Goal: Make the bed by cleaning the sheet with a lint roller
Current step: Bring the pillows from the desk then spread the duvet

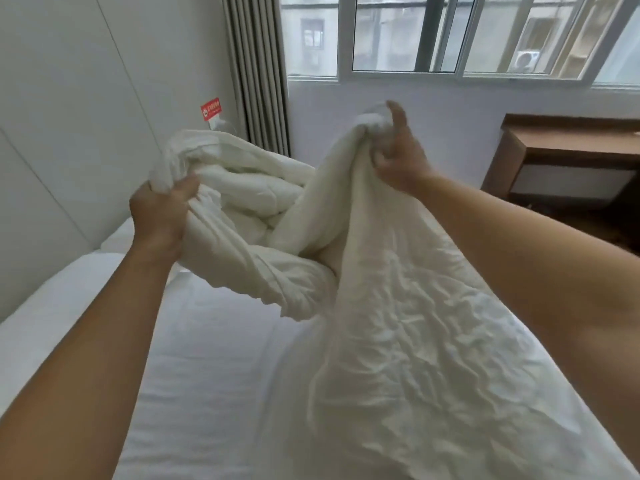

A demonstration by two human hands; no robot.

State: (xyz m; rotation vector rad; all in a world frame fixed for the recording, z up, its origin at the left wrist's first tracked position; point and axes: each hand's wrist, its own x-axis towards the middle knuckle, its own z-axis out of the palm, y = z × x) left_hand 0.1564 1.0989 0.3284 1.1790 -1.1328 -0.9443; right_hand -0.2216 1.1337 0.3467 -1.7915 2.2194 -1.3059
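Sheet bare at lower left of frame, duvet bunched across centre and right. Left hand and right hand each grip fistfuls of duvet. Risk: twisted duvet drops back, covering sheet. No lint roller visible.

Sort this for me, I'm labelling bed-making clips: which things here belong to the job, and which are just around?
Job: left hand and right hand, both gripping the white duvet; fitted sheet. No lint roller in view.

Around: curtain, window, wooden desk, red wall sign.
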